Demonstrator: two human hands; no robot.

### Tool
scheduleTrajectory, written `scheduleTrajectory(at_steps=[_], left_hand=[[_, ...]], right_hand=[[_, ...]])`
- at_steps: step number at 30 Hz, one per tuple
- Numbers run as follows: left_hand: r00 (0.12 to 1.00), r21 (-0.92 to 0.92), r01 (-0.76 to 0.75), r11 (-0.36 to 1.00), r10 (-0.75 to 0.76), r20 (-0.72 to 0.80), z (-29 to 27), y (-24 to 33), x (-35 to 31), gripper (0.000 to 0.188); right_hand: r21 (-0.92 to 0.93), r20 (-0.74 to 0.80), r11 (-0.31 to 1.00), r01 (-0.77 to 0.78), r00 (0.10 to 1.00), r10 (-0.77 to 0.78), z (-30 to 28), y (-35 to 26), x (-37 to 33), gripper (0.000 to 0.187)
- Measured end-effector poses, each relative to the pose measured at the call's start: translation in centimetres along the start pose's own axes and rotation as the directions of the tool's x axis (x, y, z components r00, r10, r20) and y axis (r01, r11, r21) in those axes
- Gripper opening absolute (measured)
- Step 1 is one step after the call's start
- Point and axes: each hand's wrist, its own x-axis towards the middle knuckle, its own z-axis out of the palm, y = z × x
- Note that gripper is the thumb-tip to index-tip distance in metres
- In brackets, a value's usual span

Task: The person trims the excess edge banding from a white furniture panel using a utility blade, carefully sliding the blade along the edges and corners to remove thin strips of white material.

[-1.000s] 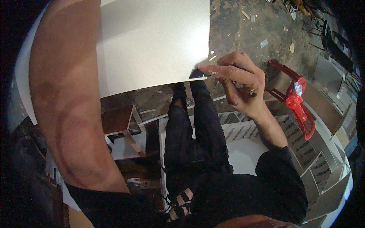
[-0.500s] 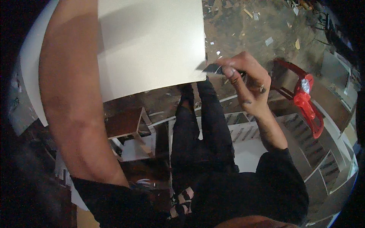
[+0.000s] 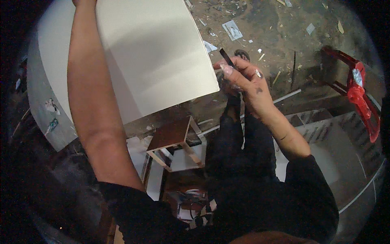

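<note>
A large white panel [image 3: 158, 53] stretches across the upper left in front of me. My left arm reaches over it, and only a bit of my left hand [image 3: 84, 2] shows at the top edge, its fingers out of the picture. Beside the panel's near right corner, my right hand [image 3: 245, 79] is closed, pinching a thin dark flat piece [image 3: 226, 57] between thumb and fingers. That piece sticks up toward the upper left; its exact kind is unclear. A narrow pale strip [image 3: 243, 122] hangs below the same hand.
A small brown-topped wooden stool [image 3: 170, 132] stands below the panel. At the right is a red frame-like object [image 3: 356, 91] with a silvery patch. Scraps litter the floor [image 3: 284, 44]. A large grey open box-like structure [image 3: 333, 142] lies to my right.
My right hand has moved slightly left and turned, so the dark piece points upward and clears the panel's face. My view has shifted; the panel and red object appear displaced.
</note>
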Motion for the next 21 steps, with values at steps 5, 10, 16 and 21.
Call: scheduleTrajectory(at_steps=[5, 10, 16, 21], left_hand=[[0.949, 0.404, -0.033, 0.914, 0.155, -0.273, 0.1, -2.1, 0.5, 0.058], [0.954, 0.405, -0.027, 0.914, 0.144, -0.261, 0.3, -2.1, 1.0, 0.057], [0.957, 0.381, -0.049, 0.923, 0.153, -0.248, 0.3, -1.8, 0.8, 0.057], [0.958, 0.383, -0.046, 0.922, 0.15, -0.246, 0.4, -1.8, 0.8, 0.057]], right_hand=[[0.08, -0.018, 0.993, 0.086, 0.996, -0.085, 2.5, 0.1, 0.1, 0.021], [0.067, -0.103, 0.994, 0.09, 0.991, -0.083, 2.6, 0.4, 0.0, 0.019], [0.18, -0.108, 0.984, 0.009, 0.994, 0.011, 2.6, 0.5, -0.1, 0.017], [0.19, -0.118, 0.981, 0.026, 0.993, -0.003, 2.9, 0.8, 0.2, 0.017]])
